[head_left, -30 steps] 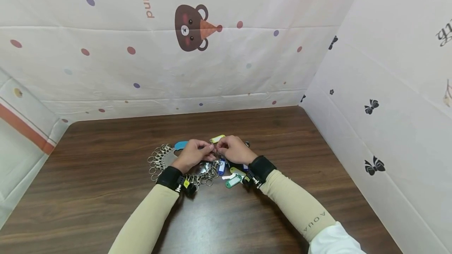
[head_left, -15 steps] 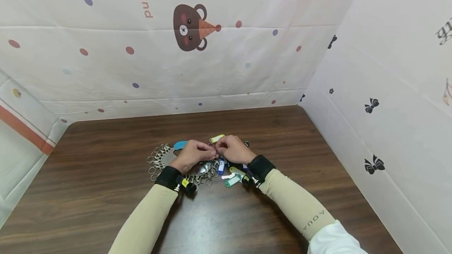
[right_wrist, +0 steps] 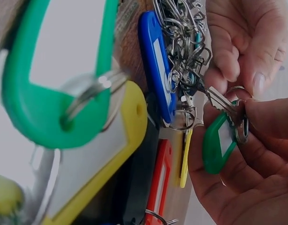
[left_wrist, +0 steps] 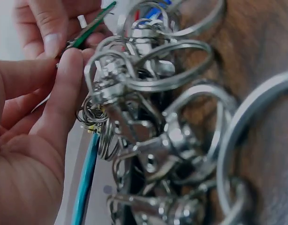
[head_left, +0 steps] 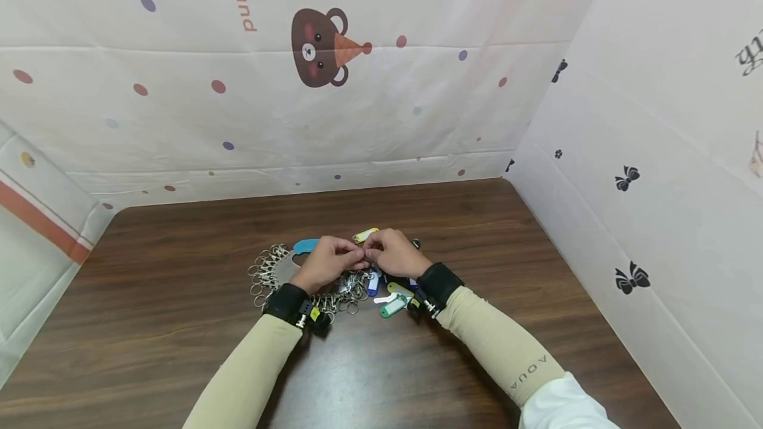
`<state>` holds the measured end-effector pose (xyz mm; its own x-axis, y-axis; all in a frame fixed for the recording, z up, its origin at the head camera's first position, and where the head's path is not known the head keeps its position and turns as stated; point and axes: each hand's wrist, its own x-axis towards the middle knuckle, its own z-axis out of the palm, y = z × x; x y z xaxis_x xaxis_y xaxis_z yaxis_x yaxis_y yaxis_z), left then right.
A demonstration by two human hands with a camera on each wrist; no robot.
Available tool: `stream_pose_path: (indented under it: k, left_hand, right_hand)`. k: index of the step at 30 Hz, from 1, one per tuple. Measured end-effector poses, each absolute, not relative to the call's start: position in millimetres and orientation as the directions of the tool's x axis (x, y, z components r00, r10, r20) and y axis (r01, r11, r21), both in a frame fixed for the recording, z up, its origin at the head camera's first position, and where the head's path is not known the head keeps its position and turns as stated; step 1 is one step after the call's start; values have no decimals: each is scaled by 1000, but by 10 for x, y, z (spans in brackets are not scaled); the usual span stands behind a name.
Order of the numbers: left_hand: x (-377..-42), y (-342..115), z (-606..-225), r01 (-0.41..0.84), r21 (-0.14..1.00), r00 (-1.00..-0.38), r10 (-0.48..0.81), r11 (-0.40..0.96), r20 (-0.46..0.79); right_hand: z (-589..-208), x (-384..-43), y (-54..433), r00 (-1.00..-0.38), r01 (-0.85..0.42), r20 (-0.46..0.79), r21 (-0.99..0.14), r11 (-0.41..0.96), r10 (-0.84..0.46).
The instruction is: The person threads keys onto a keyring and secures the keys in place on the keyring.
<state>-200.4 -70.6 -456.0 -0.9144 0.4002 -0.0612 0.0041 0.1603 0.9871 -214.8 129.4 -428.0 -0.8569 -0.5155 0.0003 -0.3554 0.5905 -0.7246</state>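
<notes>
Both my left hand (head_left: 328, 263) and my right hand (head_left: 398, 253) pinch a green-tagged key (right_wrist: 220, 100) above a brown wood-grain table (head_left: 161, 270) near metal clasps (left_wrist: 177, 136), before a white bear-printed wall (head_left: 268, 108).

Clasps (left_wrist: 177, 136): polished metal. Key (right_wrist: 220, 100): shiny metal. Held green tag (right_wrist: 214, 146): smooth plastic. Tabletop (head_left: 149, 323): wood-grain, softly glossy. Backdrop (head_left: 381, 118): matt, creased.

Right hand (right_wrist: 256, 164): I pinch a key (right_wrist: 220, 100)
Green key tag (right_wrist: 214, 147): against my fingers
Blue key tag (right_wrist: 155, 65): beside metal clasps (right_wrist: 181, 28)
</notes>
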Motion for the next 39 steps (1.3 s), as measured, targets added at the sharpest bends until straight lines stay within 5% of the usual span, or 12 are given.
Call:
stream_pose_path:
  k: [21,32,39]
  left_hand:
    - [-1983,-702,-4553,172,940,-921,387,295,48]
    - [-1975,-657,-4528,162,918,-943,330,362,36]
    - [-1951,-638,-4522,67,961,-940,341,270,-30]
  right_hand:
    - [-4295,-2135,1292,-855,-368,18,-727,581,-519]
    - [-4281,-2119,1309,-837,-470,103,-638,610,-537]
    - [-4262,-2119,1321,-845,-467,124,-645,604,-521]
